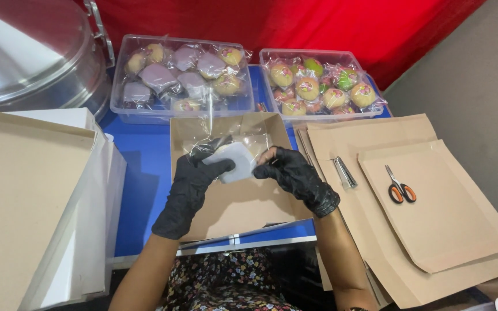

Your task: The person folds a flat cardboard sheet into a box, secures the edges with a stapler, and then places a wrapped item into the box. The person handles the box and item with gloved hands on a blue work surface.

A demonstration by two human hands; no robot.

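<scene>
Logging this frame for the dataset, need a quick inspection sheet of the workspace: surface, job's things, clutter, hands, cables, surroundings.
Surface: blue table, mostly covered.
Job's things: pale wrapped piece in clear plastic wrap, held over an open brown cardboard box.
Clutter: two clear tubs of wrapped round buns, left tub, right tub; orange-handled scissors and a metal clip on brown envelopes; flat board stack at left.
Hands: left hand and right hand, both black-gloved, gripping the wrapped piece.
Cables: nothing seen.
Surroundings: red cloth behind, metal dome lid top left.
</scene>
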